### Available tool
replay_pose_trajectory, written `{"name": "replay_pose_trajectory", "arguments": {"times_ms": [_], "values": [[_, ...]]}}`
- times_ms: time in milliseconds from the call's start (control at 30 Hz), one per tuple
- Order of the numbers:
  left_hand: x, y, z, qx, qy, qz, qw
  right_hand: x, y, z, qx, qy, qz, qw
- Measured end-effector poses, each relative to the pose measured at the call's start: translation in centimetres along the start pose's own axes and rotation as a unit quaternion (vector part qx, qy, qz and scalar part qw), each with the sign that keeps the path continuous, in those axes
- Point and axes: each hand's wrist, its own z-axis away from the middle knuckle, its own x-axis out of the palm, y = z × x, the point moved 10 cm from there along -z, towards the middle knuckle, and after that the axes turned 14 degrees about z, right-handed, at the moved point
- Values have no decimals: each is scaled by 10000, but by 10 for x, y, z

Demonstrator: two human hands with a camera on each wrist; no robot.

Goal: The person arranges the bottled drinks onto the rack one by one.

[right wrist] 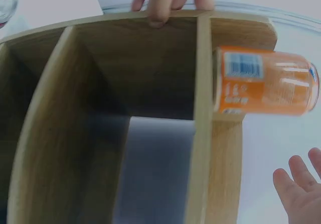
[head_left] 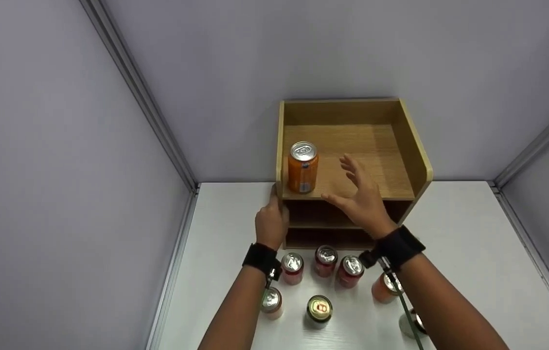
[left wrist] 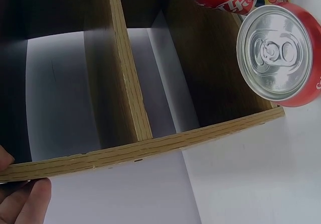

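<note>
One orange can stands on the top of the shelf, the right hand beside it

I count one light-brown wooden shelf unit [head_left: 371, 138], two hands and eight cans: one on the shelf unit and seven on the white table [head_left: 225, 243].

The bright orange cylindrical metal can [head_left: 302, 172] stands upright on the top tier, near its front left corner and just beside the left side panel. Its lid is silver with a pull tab, and a white barcode panel shows low on its side.

The left hand [head_left: 272, 221] grasps the front edge of the left side panel, thumb inside and fingers outside. The right hand [head_left: 366, 197] is released: its fingers are spread and apart from the orange can, before the front edge of the top tier.

On the table, three red metal cans with silver lids [head_left: 350, 272] stand near the bottom front edge of the shelf unit, one of them near its left corner. Farther from this edge are one dark can with a gold-looking lid [head_left: 319, 311], one second orange can [head_left: 384, 288] to the right, one pale can [head_left: 411, 325] partly behind the right arm, and one silver-lidded can [head_left: 272, 302] beside the left forearm, whose colour I cannot tell surely.
</note>
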Motion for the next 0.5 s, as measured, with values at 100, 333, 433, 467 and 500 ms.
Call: {"name": "replay_pose_trajectory", "arguments": {"times_ms": [100, 333, 433, 467, 500], "values": [[1, -2, 1, -67, -29, -35, 10000, -5, 11, 17, 28, -82, 254, 9996], [1, -2, 0, -133, -22, 61, 9999, -19, 37, 63, 29, 78, 679, 9977], [2, -4, 0, -143, 1, 54, 9999, -20, 46, 81, 54, 139, 704, 9974], [1, -4, 0, -140, 12, 56, 9999, -19, 49, 86, 65, 143, 719, 9973], [1, -5, -1, -142, 15, 69, 9999, -18, 51, 90, 83, 134, 714, 9973]]}}
